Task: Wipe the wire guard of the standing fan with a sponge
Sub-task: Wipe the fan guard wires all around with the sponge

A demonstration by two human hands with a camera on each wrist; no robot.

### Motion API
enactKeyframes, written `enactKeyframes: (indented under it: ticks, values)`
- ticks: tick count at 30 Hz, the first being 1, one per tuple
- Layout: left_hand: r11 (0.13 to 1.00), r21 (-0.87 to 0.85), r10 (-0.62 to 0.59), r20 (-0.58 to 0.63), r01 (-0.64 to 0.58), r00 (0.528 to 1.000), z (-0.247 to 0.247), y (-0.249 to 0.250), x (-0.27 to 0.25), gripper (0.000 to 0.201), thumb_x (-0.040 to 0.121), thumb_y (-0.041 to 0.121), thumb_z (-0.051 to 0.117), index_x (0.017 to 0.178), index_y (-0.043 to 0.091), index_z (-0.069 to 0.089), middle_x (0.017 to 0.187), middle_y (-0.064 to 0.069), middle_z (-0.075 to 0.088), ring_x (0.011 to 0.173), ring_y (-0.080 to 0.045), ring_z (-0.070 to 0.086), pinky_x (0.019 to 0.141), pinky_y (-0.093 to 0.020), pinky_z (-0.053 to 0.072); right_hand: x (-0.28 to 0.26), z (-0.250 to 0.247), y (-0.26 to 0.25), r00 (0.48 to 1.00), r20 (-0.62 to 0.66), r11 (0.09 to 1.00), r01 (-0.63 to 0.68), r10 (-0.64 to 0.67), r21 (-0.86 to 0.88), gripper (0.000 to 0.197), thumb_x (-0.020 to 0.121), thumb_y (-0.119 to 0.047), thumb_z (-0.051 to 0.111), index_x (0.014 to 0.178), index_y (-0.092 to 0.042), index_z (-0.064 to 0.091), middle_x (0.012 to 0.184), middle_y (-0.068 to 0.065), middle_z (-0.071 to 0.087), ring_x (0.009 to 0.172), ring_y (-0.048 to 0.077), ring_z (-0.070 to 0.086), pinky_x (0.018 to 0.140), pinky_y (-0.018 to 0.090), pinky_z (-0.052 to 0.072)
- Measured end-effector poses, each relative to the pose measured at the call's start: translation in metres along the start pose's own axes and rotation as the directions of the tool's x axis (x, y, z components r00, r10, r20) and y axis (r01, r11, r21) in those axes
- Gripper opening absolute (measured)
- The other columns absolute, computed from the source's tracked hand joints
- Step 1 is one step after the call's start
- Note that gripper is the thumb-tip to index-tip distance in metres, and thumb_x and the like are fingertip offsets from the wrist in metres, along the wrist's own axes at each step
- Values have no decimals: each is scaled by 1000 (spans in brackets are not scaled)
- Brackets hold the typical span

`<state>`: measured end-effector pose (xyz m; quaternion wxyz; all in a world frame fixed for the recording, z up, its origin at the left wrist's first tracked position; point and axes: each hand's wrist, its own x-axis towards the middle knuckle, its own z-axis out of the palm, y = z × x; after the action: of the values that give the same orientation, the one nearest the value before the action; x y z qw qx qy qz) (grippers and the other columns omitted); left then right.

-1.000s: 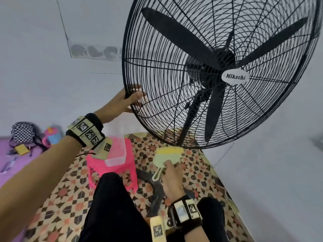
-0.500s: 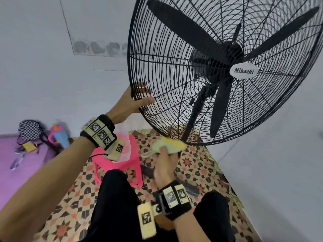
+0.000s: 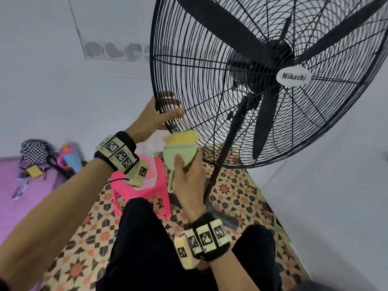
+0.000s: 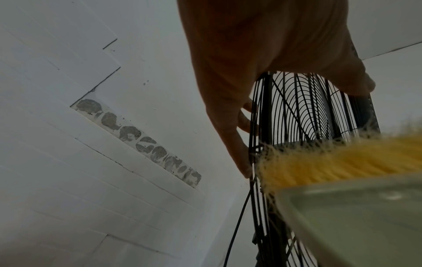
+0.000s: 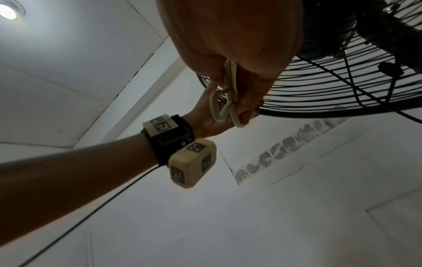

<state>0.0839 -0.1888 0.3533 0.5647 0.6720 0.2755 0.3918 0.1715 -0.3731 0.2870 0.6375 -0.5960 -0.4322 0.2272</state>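
The black wire guard [image 3: 210,66] of the standing fan fills the upper right of the head view, with black blades and a white Mikachi badge [image 3: 293,76] at its hub. My left hand [image 3: 159,114] grips the guard's left rim, fingers behind the wires and thumb in front. My right hand [image 3: 186,175] holds a pale green sponge [image 3: 180,153] with a yellow fibre edge and a hanging loop [image 3: 171,183], its yellow edge against the guard's lower left rim. In the left wrist view the yellow fibres [image 4: 342,159] touch the wires [image 4: 297,112]. The loop [image 5: 224,101] dangles below my right palm.
The fan's pole [image 3: 226,143] runs down to a patterned floor mat [image 3: 88,238]. A pink plastic stool [image 3: 144,192] stands under my left wrist. A checkered bag [image 3: 33,151] and a child's cup [image 3: 69,156] lie at the far left. White walls surround the fan.
My right hand has risen with the sponge from below the fan up to the guard's lower left rim. My left hand keeps its hold on the rim.
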Motion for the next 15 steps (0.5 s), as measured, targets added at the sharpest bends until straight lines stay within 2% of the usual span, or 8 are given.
enactKeyframes:
  ticks: [2,4,5,7,9,11,12,15]
  values:
    - [1000,-6,-4,-3,4,1000,1,0,0,85,70,62,89,139,34,48,139,5,64,126,-28,65,92,-68,56,6,-6,11,999,-45,1000,-6,5,-20,15,106,-22,57,118,-20,47,100,-5,69,82,5,71,69,29,60]
    - [1000,-12,0,-5,0,1000,0,-1,0,91,69,61,90,142,29,46,139,3,64,126,-27,65,92,-67,56,6,-15,28,989,-115,995,-97,92,-36,17,107,-20,54,121,-18,44,100,-7,67,79,-2,70,67,17,57]
    - [1000,-11,4,-3,-4,1000,-1,0,1,94,68,61,91,143,27,46,138,2,64,125,-27,65,92,-66,57,3,-18,41,979,-151,988,-144,135,-51,21,108,-22,51,125,-14,43,99,-4,67,77,-1,70,66,14,56]
    - [1000,-18,1,-3,-1,1000,-1,1,2,99,66,61,92,144,23,45,138,-1,63,124,-28,66,90,-65,58,-6,-19,57,956,-226,971,-215,188,-105,44,107,-36,45,136,-3,40,98,4,69,76,8,71,66,21,60]
    - [1000,-26,-2,-11,2,1000,1,0,3,100,65,60,93,144,21,45,137,-3,63,123,-29,67,89,-66,58,-10,-11,48,970,-186,978,-177,155,-110,46,106,-37,45,141,-7,39,101,3,70,75,10,72,65,28,63]
    - [1000,-27,-14,-10,14,1000,1,0,2,98,65,60,93,143,23,46,137,-2,63,123,-29,67,89,-67,58,-7,2,27,992,-80,992,-100,94,-72,31,109,-22,48,137,-9,41,98,-7,67,72,-2,71,62,18,59]
    - [1000,-19,-15,-11,15,1000,1,0,1,97,66,61,93,143,25,46,137,-1,64,123,-29,67,90,-67,57,-4,8,14,998,-30,997,-60,58,-50,27,110,-18,48,134,-8,42,99,-6,67,69,-9,69,60,13,55]
    - [1000,3,-15,-11,15,1000,0,3,0,94,67,61,92,141,27,47,137,1,65,123,-28,67,90,-68,57,6,16,4,1000,20,999,-21,22,-44,25,111,-20,45,133,-8,43,106,10,69,65,-6,69,56,14,54]
